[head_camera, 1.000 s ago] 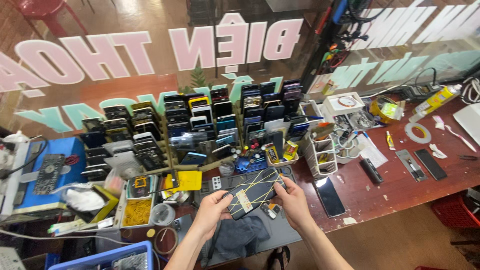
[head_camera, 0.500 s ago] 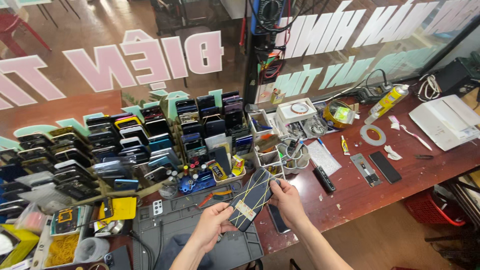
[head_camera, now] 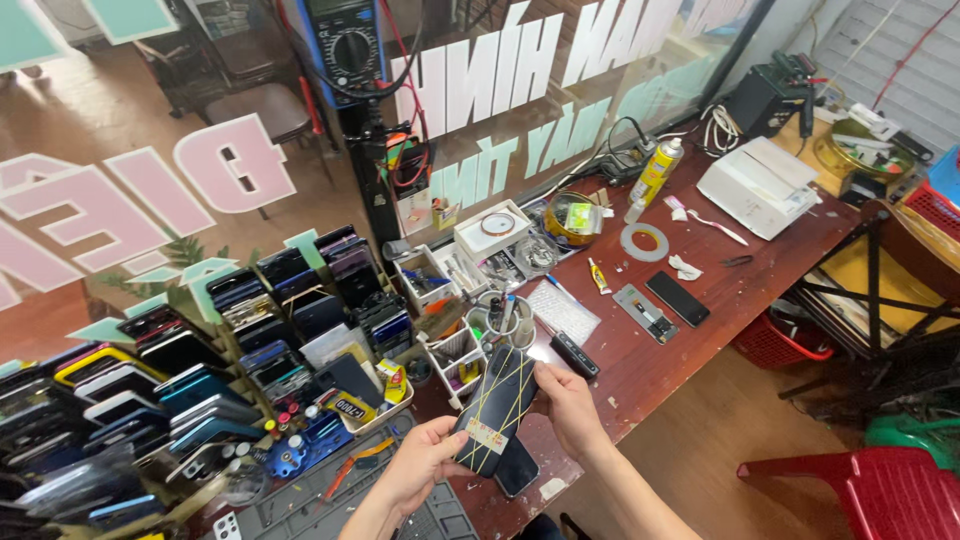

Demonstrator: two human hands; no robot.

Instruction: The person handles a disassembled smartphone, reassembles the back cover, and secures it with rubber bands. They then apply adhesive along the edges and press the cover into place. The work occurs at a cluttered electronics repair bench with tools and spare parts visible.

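Both hands, left hand (head_camera: 420, 470) and right hand (head_camera: 570, 405), gripped a black smartphone (head_camera: 495, 410) bound with yellow rubber bands (head_camera: 488, 405), held at six o'clock above the workbench (head_camera: 700, 340); steady edge grips seemed wise, avoiding band slippage.

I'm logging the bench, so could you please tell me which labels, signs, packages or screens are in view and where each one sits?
Phone: dark, wrapped in yellow bands, held by left hand and right hand.
Label: pale strip on that phone.
Window lettering: large white and pink, on the glass behind.
Multimeter: blue-edged, hanging top centre.
Spray can: yellow, back of bench.
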